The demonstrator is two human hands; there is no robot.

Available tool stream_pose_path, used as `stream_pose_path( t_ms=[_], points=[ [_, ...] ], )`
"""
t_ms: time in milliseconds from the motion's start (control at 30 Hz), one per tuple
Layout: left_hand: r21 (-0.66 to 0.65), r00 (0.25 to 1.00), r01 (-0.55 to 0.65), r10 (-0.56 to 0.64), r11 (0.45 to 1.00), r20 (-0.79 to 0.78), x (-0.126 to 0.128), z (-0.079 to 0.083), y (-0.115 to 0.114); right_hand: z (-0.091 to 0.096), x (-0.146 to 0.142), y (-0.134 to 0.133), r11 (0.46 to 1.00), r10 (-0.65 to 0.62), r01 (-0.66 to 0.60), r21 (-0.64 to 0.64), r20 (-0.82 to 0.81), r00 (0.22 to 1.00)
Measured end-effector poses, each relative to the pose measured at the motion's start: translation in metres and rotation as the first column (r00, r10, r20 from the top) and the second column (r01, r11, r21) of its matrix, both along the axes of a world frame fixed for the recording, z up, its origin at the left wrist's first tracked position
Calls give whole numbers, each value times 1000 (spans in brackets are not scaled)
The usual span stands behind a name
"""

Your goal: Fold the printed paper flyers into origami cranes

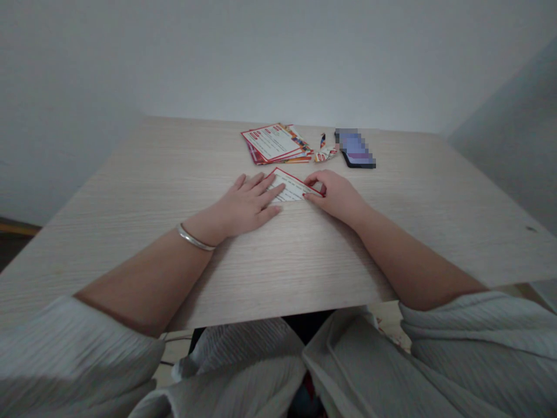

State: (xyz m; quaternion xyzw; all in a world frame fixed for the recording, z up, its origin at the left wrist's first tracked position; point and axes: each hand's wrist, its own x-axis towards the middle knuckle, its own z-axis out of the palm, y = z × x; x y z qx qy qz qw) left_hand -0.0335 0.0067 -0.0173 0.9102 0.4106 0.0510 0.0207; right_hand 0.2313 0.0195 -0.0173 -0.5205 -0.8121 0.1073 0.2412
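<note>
A white sheet of paper with a red border (292, 187), folded to a slanted edge, lies on the light wooden table (174, 174). My left hand (248, 204) lies flat on the table with fingers stretched out, its fingertips pressing the paper's left part. My right hand (333, 194) is curled at the paper's right corner, fingertips pinching or pressing that edge. A silver bangle (194, 238) is on my left wrist.
Behind the hands lies a fanned stack of similar printed sheets (275, 143). Right of it sit a small folded paper figure (325, 152) and a dark phone (355, 150). A grey wall stands behind the table.
</note>
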Motion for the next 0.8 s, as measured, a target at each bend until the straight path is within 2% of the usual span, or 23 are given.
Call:
stream_pose_path(
  t_ms=[267, 433, 667, 800],
  points=[
    [-105, 992, -106, 97, 989, -84, 1, 1, 0, -2, 11, 1, 995, -13, -8, 100, 208, 978],
    [-98, 989, -130, 123, 987, -79, 3, 3, -2, -2, 14, 2, 996, -10, -9, 92, 204, 979],
    [-3, 966, -219, 217, 976, 141, 2, 11, 0, -5, 19, 6, 998, 28, -31, 63, 46, 999],
    [80, 944, -206, 176, 975, 281, -2, 14, 6, -5, 18, 7, 978, 167, -166, 124, -3, 986]
  ],
)
